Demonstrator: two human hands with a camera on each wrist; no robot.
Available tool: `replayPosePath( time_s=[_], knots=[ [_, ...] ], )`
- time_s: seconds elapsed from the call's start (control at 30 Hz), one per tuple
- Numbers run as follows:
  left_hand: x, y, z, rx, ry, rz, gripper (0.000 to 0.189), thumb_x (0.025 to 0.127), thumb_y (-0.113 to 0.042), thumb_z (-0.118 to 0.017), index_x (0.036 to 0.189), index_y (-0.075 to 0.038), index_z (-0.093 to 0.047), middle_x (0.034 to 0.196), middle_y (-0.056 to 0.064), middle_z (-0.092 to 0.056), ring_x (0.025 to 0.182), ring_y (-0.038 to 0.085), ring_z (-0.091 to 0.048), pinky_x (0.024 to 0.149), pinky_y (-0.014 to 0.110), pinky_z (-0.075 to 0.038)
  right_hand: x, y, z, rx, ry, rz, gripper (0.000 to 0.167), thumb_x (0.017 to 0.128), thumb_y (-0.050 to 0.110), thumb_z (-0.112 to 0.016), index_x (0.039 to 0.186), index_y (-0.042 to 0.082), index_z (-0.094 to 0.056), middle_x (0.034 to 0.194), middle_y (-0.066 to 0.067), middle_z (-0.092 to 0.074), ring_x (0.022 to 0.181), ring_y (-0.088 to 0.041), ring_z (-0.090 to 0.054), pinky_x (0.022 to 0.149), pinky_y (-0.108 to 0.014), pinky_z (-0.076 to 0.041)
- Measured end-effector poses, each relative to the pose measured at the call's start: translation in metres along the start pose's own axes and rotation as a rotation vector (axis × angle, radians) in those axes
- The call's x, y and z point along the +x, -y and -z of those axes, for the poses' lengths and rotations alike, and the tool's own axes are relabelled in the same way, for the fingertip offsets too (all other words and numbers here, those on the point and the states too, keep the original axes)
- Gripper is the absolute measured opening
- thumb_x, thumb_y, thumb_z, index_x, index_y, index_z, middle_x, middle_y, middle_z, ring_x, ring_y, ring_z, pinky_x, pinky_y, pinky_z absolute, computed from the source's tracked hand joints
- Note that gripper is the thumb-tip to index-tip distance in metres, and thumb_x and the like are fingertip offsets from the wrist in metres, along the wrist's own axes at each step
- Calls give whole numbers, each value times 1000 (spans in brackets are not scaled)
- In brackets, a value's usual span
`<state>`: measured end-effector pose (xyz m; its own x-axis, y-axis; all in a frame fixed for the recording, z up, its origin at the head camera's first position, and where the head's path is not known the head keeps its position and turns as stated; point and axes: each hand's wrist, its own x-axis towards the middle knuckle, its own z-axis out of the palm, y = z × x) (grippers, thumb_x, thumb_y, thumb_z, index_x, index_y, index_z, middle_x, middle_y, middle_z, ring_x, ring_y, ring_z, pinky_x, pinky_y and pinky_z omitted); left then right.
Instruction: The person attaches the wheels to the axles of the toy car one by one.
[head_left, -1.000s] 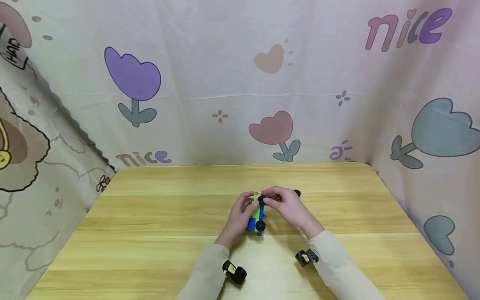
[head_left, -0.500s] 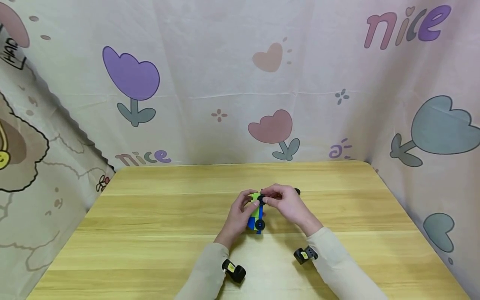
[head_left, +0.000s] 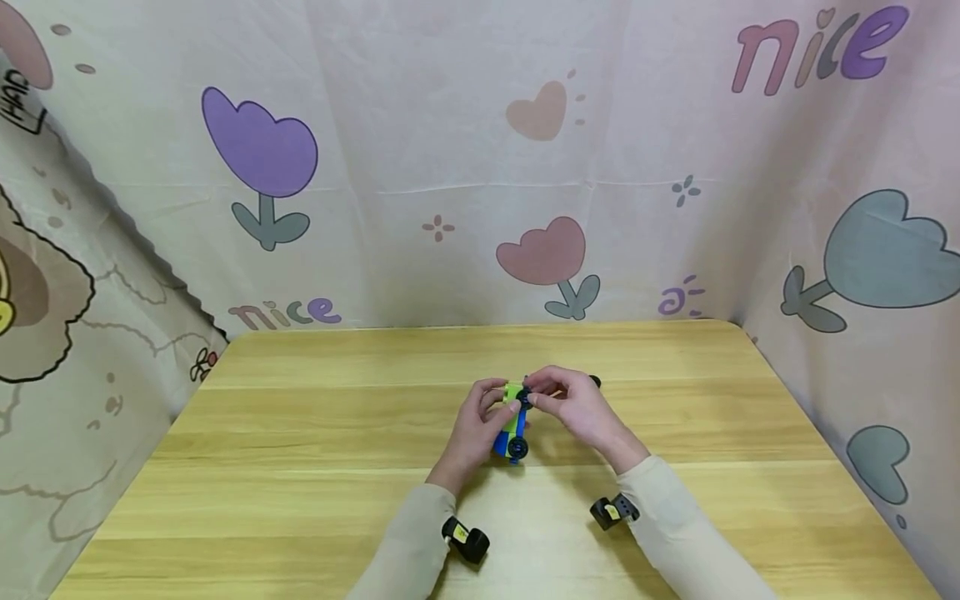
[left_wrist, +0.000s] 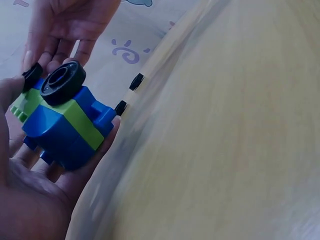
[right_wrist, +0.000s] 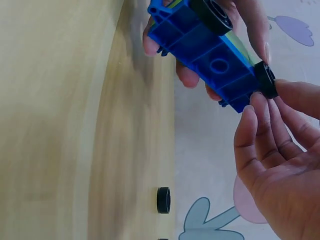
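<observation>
A small toy car [head_left: 513,423] of blue and lime-green blocks is held up over the table by my left hand [head_left: 471,425], thumb on one side and fingers around the other. Its blue underside [right_wrist: 207,62] faces the right wrist camera. One black wheel [left_wrist: 63,82] sits on the side at the near end. At the far end, my right hand [head_left: 583,410] pinches a second black wheel [right_wrist: 266,80] between thumb and fingers, right against the car's side. Fingers partly cover that wheel in the head view.
Loose black wheels [left_wrist: 136,81] lie on the wooden table [head_left: 315,433] beyond the right hand; in the head view, a black wheel [head_left: 595,381] peeks out behind that hand. A printed cloth [head_left: 405,125] hangs along the table's back edge. Both wrists wear small black cameras [head_left: 467,542].
The near end of the car has tipped slightly up and left. Both hands keep their hold on car and wheel, almost in the same place.
</observation>
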<state>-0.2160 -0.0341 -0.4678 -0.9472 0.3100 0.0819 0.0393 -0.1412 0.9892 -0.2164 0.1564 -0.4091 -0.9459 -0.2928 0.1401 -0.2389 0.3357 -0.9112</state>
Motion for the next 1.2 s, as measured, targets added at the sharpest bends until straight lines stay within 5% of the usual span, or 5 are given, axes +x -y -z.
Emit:
replayPosePath(
  time_s=[0.23,0.57,0.77,1.2],
  knots=[
    [-2,0,4,13,9,-18,41,96,-10,-64,130,3,-47,122,18,-60,100,32,-66,87,37,-54,-2,-5,7,-3,0,17,18,92,7,-68,109,1,-67,96,-6,-67,88,-23,-62,76,-36,-52],
    [1,-3,8,132,-2,-17,41,91,-15,-71,131,-8,-63,117,10,-65,92,21,-62,77,32,-53,-3,-2,19,-68,-31,-5,11,93,12,-68,102,8,-69,92,-3,-67,82,-24,-61,73,-37,-52],
    [1,-5,9,172,-13,9,37,89,-17,-74,124,-10,-66,114,9,-65,93,21,-61,74,32,-53,-2,-1,20,-124,-90,51,15,91,10,-70,105,5,-67,95,-5,-62,91,-27,-58,79,-41,-49],
    [-2,-10,6,221,40,-8,36,89,-13,-74,124,-7,-68,117,7,-65,98,27,-60,75,28,-53,-5,-4,31,-177,96,63,27,93,25,-70,115,10,-68,103,-3,-62,96,-24,-55,81,-42,-48]
  ],
)
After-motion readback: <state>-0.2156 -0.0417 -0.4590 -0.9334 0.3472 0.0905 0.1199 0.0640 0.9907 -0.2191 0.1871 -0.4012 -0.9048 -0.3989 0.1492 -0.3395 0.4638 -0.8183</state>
